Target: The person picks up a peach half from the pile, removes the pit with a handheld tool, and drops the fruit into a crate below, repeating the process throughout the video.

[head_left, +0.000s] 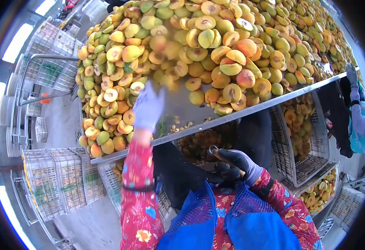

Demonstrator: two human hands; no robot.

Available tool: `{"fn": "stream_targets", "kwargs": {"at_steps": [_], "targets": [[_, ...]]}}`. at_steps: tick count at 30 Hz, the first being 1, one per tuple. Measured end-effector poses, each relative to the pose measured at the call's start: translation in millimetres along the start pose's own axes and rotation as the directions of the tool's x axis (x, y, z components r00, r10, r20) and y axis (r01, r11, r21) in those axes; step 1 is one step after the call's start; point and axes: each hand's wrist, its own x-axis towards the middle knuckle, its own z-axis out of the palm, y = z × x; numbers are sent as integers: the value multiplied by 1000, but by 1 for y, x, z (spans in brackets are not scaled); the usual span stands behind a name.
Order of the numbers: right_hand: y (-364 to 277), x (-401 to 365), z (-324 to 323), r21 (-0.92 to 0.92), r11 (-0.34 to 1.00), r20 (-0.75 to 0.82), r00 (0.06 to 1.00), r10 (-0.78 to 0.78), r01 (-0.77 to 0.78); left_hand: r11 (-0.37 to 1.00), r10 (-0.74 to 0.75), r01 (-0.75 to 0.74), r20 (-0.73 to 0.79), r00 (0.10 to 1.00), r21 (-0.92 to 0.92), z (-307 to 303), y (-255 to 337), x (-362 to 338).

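Observation:
My left hand (pixel 148 107), in a pale lavender glove, reaches over the metal table (pixel 176 102) beside the large heap of halved peach-like fruit (pixel 232 58). Its fingers look apart, with nothing visible in them, though motion softens their outline. Close to my body, my right hand (pixel 236 163) wears a glove with dark fingers and a pale back. It is closed around a small pitting tool (pixel 213 148) with a metal loop at the tip; the handle is hidden in the fingers. Loose pits (pixel 178 127) lie along the table's near edge.
A raised metal rim (pixel 216 121) runs along the table's front. Below it sits a container of dark scraps (pixel 209 143). Plastic crates (pixel 59 181) stand at left, and a fruit-filled crate (pixel 299 125) leans at right. A co-worker's gloved hand (pixel 352 75) rests at the far right.

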Motion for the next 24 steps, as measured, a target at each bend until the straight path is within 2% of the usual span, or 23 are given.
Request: {"fn": "stream_targets", "kwargs": {"at_steps": [2,3,6,7,8,9,10,11,12,13,14,15,16,17,18,19,20,21,23,24], "targets": [[4,-5,-7,-10,1000,-62,998,-28,27,999,-24,28,122,992,-29,30,17,42],[10,-5,-20,50,998,69,996,-53,49,997,-69,76,284,956,-14,33,27,55],[4,-22,-7,-65,982,24,984,-179,180,987,-75,115,309,948,-114,60,14,63],[1,-26,3,-178,967,-108,974,-201,180,973,-73,119,230,971,-196,62,8,53],[1,-26,6,-234,953,-111,969,-223,192,841,-82,228,302,950,-491,64,1,39],[1,-25,8,-287,936,-111,963,-245,205,611,-65,331,371,926,-719,59,-5,17],[0,-24,11,-340,915,-109,957,-270,219,313,-24,412,427,904,-856,53,-10,-5],[-7,-28,23,-500,849,-146,950,-276,169,65,56,541,544,837,-838,45,-13,-30],[-4,-22,24,-668,684,-51,899,-435,293,-175,164,646,625,763,-743,36,-13,-55],[2,-14,22,-791,470,75,823,-563,393,-341,114,625,629,769,-702,34,-5,-80],[6,-8,24,-862,221,221,730,-647,457,-353,104,584,590,801,-731,28,9,-99],[5,-10,37,-898,52,288,674,-681,437,-365,93,541,549,831,-758,22,22,-118],[5,-11,44,-924,19,277,701,-657,383,-225,135,478,458,878,-849,11,34,-131],[5,-13,51,-945,-17,263,728,-633,327,-239,96,492,484,870,-837,16,37,-145],[5,-16,58,-961,-54,245,752,-612,270,-93,76,393,387,919,-915,3,50,-152],[3,-20,68,-974,-112,224,770,-598,196,-154,106,399,387,916,-904,-4,56,-157],[6,-21,69,-971,-138,237,760,-606,194,-213,136,406,385,913,-888,-10,61,-160],[10,-21,69,-968,-163,250,750,-612,191,74,70,284,289,955,-956,-21,68,-164],[17,-21,66,-959,-209,279,747,-603,190,60,17,302,303,953,-951,-20,70,-173],[19,-21,66,-962,-190,270,761,-590,194,54,-10,312,312,950,-949,-19,72,-176]]}}
